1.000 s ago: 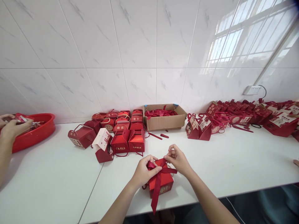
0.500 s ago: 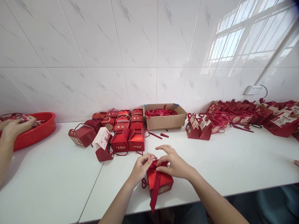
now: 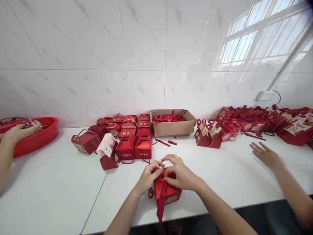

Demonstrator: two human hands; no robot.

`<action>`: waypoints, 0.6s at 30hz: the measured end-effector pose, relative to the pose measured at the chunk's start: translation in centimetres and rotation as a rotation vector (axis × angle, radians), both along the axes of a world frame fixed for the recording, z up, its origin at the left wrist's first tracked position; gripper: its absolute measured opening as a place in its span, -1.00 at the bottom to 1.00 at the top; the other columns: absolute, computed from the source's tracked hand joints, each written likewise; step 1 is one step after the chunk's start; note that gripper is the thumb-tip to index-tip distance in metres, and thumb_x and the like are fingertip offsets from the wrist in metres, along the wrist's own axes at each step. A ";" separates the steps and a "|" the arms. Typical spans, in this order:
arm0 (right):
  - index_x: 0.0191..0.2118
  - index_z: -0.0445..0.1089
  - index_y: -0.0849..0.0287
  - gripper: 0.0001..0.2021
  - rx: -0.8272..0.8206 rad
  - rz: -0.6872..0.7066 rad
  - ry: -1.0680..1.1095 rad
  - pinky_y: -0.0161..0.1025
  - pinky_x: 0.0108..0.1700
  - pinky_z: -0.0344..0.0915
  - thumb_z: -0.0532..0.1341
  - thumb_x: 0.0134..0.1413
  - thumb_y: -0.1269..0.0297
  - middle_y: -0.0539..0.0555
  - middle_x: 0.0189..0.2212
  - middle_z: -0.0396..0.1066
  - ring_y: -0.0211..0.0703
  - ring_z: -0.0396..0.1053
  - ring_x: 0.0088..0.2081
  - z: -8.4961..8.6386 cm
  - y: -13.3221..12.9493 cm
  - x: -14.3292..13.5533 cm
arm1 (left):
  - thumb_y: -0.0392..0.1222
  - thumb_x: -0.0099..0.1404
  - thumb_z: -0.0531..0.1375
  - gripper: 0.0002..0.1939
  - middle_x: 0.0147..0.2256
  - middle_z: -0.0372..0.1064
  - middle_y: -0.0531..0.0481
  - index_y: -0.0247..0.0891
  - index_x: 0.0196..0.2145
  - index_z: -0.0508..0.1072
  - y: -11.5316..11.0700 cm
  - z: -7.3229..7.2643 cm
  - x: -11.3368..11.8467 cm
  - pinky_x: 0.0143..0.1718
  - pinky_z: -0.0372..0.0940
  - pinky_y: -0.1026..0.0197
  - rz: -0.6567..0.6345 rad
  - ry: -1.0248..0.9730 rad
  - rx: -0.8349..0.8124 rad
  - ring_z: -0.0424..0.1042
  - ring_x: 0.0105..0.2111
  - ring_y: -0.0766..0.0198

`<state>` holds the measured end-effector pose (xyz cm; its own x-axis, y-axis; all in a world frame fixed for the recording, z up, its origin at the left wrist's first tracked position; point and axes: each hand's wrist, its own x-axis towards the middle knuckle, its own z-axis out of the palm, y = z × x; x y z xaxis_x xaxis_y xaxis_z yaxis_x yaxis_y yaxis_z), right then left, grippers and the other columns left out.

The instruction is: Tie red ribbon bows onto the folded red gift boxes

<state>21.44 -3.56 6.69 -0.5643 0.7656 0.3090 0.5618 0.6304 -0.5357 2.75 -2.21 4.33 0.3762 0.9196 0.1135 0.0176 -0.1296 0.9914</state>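
In front of me on the table stands a red gift box (image 3: 172,190), with a dark red ribbon (image 3: 161,202) whose long tail hangs down its front. My left hand (image 3: 151,174) is closed at the top left of the box, its thumb and fingers pinching the ribbon. Over the top right, my right hand (image 3: 179,174) has thumb and index finger pressed together on the ribbon near the knot. The fingers partly hide the knot. A dark red cord loop (image 3: 151,193) sticks out at the box's left side.
Red boxes (image 3: 126,147) stand in rows at left centre. Behind is a cardboard box (image 3: 173,129) of ribbons. Finished-looking boxes with bows (image 3: 259,122) line the right. At far left, a co-worker's hand (image 3: 22,132) is over a red basin (image 3: 36,145); another person's hand (image 3: 269,156) reaches in at right.
My right hand's thumb and index finger have closed together on the ribbon. Another person's arm has come in from the right over the table. The box stays in place.
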 end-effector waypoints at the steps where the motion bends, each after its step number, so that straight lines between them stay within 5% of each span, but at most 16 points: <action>1: -0.46 0.48 0.09 -0.91 -0.025 -0.013 0.024 0.08 0.19 0.03 0.26 0.03 0.34 0.07 0.07 0.25 0.05 0.06 0.18 -0.2 -0.1 0.1 | -0.02 0.22 0.19 -0.66 -0.24 0.37 -0.04 -0.24 -0.56 0.17 -0.1 0.0 0.0 -0.11 0.19 0.17 -0.005 0.005 -0.009 0.31 -0.22 0.21; 3: -0.34 0.49 0.07 -0.92 -0.126 -0.028 0.110 0.05 0.20 0.06 0.30 0.01 0.22 0.10 0.13 0.18 0.06 0.03 0.22 -0.6 -0.3 0.7 | 0.01 0.23 0.17 -0.68 -0.20 0.37 -0.05 -0.23 -0.52 0.22 -0.3 0.1 -0.1 -0.09 0.21 0.15 -0.014 0.006 -0.036 0.33 -0.19 0.19; 8: 0.22 0.11 -0.01 -0.03 -0.434 0.186 0.283 -0.01 0.23 0.08 0.49 -0.40 0.05 0.19 0.33 -0.35 0.15 -0.27 0.34 -2.2 -1.0 2.4 | 0.18 0.27 0.07 -0.59 0.06 0.29 -0.10 -0.12 -0.07 0.32 -1.3 -1.1 -0.6 0.13 0.11 0.06 0.098 -0.089 -0.085 0.24 0.10 0.08; 12: 0.27 0.01 -0.03 -0.09 -0.473 0.184 0.329 -0.06 0.26 0.03 0.42 -0.21 0.11 0.19 0.32 -0.33 0.07 -0.20 0.34 -3.8 -2.3 2.7 | 0.28 0.27 -0.03 -0.44 0.09 0.28 -0.15 -0.14 0.03 0.31 -2.5 -3.7 -1.3 0.18 0.08 -0.01 0.249 -0.044 -0.155 0.18 0.15 0.01; 18: 0.29 -0.05 0.01 -0.12 -0.387 -0.162 0.355 -0.03 0.27 0.03 0.37 -0.13 0.12 0.23 0.30 -0.19 0.09 -0.13 0.32 -6.0 -4.0 5.7 | 0.18 0.29 0.03 -0.53 0.09 0.30 -0.13 -0.14 0.00 0.38 -3.7 -6.0 -1.4 0.23 0.03 0.00 0.183 0.184 -0.142 0.19 0.16 0.02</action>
<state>27.13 -7.53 0.73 -0.3423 0.9294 0.1377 0.3775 0.2703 -0.8857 1.31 -5.89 -1.66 0.2050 0.9758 -0.0759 0.2092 0.0321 0.9774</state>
